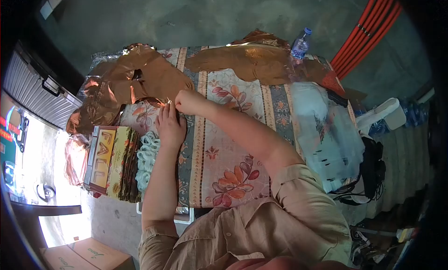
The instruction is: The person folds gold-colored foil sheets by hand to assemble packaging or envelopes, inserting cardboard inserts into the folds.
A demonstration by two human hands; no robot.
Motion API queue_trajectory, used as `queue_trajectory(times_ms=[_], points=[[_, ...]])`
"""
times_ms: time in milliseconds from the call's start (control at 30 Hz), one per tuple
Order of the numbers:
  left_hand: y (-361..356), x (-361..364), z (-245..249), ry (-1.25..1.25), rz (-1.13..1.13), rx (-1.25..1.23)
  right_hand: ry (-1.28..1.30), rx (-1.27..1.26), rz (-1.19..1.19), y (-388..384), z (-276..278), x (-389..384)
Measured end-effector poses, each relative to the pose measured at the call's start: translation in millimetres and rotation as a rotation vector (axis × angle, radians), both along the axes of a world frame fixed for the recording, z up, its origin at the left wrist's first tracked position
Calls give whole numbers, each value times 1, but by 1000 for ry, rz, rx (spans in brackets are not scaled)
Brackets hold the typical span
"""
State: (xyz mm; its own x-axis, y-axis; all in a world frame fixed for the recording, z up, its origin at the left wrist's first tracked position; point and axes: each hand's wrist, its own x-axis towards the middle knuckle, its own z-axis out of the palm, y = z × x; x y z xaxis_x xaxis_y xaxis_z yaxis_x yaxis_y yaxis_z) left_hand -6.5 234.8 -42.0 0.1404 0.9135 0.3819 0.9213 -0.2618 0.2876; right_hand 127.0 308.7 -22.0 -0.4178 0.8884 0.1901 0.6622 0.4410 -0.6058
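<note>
A large sheet of shiny copper-coloured foil (158,74) lies crumpled over the far left of the patterned tablecloth (228,153). At its near edge, my left hand (171,126) rests with its fingers pointing away from me, pressed together on the foil's edge. Touching or just beside those fingertips, my right hand (187,102) is closed in a pinch at the same edge; the small part between its fingers is too small to make out. White looped cords (147,153) lie left of my left forearm, beside a stack of printed "FALL" pieces (105,158).
More copper foil (242,60) stretches along the far edge near a water bottle (301,45). Clear plastic bags (322,135) cover the right side. A cardboard box (86,255) stands on the floor at lower left, and orange pipes (366,32) rise at upper right.
</note>
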Motion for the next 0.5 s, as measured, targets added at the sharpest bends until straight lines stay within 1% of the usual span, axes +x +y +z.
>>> queue_trajectory(times_ms=[33, 67, 100, 133, 167, 200, 267, 300, 367, 433, 500], points=[[1, -1, 0, 14, 2, 18, 17, 9, -55, 2, -4, -2], [0, -2, -1, 20, 25, 20, 70, -77, -61, 6, -6, 0], [-1, -2, 1, 22, 12, 2, 111, -64, -79, 10, -11, 2], [-1, -2, 3, 24, -5, -15, 137, -118, -77, 9, -6, 6], [-2, -2, 3, 31, 25, -12, 155, -90, -126, 10, -7, 9], [-2, -1, 2, 13, 12, 23, 280, -151, -137, 6, -2, 13], [-3, 0, 1, -2, 22, 59, 398, -173, -258, 15, -15, 14], [-3, 0, 1, 8, 15, 59, 401, -176, -238, 17, -14, 16], [-4, 0, 3, 25, 11, 56, 385, -82, -247, 18, -13, 19], [-5, 2, 8, 8, 6, 7, 361, -116, -236, 16, -5, 17], [-5, 2, 8, -33, 0, -4, 384, 4, -253, 15, 0, 17]])
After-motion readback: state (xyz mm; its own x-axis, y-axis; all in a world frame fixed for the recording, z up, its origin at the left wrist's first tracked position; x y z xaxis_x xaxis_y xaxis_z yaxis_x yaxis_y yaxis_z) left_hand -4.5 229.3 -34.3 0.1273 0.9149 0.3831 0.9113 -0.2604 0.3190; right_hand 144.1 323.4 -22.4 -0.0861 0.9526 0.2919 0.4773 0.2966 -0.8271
